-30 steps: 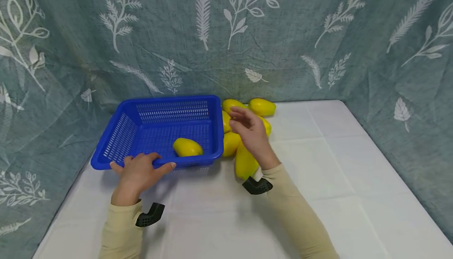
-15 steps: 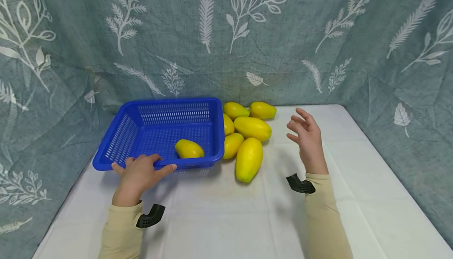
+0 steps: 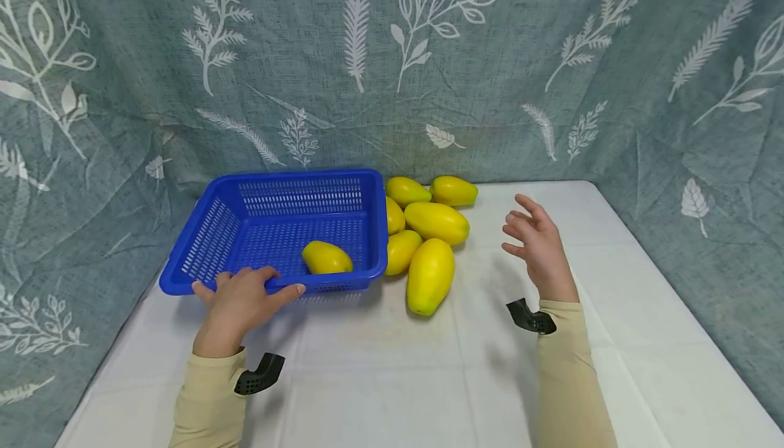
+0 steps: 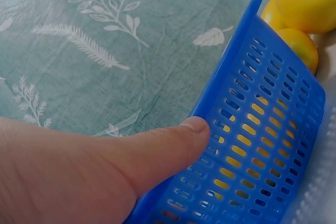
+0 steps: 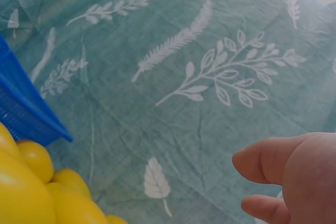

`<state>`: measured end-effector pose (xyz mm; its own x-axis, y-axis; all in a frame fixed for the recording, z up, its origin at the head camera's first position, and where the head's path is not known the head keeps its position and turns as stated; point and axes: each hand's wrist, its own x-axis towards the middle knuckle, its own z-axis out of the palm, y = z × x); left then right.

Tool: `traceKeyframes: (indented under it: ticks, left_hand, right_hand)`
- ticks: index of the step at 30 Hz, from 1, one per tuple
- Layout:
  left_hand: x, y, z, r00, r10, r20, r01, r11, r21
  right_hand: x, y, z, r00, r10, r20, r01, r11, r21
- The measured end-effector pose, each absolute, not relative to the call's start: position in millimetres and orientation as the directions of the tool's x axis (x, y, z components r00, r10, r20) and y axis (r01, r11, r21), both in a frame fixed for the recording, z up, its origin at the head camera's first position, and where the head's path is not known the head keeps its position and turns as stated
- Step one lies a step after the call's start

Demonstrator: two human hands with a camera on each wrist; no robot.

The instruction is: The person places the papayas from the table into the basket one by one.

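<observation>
A blue slotted basket (image 3: 220, 227) stands at the table's back left with one yellow papaya (image 3: 327, 257) inside near its front wall. My left hand (image 3: 241, 296) grips the basket's front rim, thumb against the outer wall (image 4: 247, 145). Several more yellow papayas (image 3: 430, 273) lie in a heap right of the basket, also seen past the basket wall (image 4: 307, 1) and low left in the right wrist view (image 5: 31, 187). My right hand (image 3: 534, 244) hovers with relaxed fingers, holding nothing, to the right of the heap.
A white cloth covers the table (image 3: 392, 380). A teal curtain with white leaf prints (image 3: 429, 60) hangs close behind the basket and wraps both sides. The table's right edge (image 3: 692, 298) runs along the curtain.
My right hand has drawn back from over the papaya heap to the right and now hovers beside it. The left hand and the basket have stayed put.
</observation>
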<state>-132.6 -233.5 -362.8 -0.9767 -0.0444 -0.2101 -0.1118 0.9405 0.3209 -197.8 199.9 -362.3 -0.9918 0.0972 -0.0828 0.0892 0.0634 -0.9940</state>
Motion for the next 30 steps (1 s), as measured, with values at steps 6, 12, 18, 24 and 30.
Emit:
traceKeyframes:
  ticks: [6,12,18,24,30]
  left_hand:
    - [-133,-233,-363,-0.976,-0.045,-0.214,-0.115,0.938,0.327]
    - [-134,-233,-363,-0.975,-0.046,-0.219,-0.117,0.939,0.324]
    - [-134,-233,-363,-0.970,-0.050,-0.236,-0.127,0.938,0.323]
    - [-133,-232,-363,-0.974,-0.046,-0.222,-0.120,0.936,0.332]
    - [-134,-232,-364,-0.976,-0.041,-0.213,-0.111,0.937,0.331]
  right_hand:
    - [-201,198,-364,-0.991,0.071,-0.116,0.121,0.070,-0.990]
    - [-203,192,-366,-0.991,0.053,-0.124,0.129,0.091,-0.987]
    - [-204,184,-370,-0.991,0.019,-0.135,0.137,0.152,-0.979]
    - [-205,171,-377,-0.985,-0.060,-0.161,0.143,0.234,-0.962]
    - [-205,158,-384,-0.967,-0.128,-0.218,0.170,0.312,-0.935]
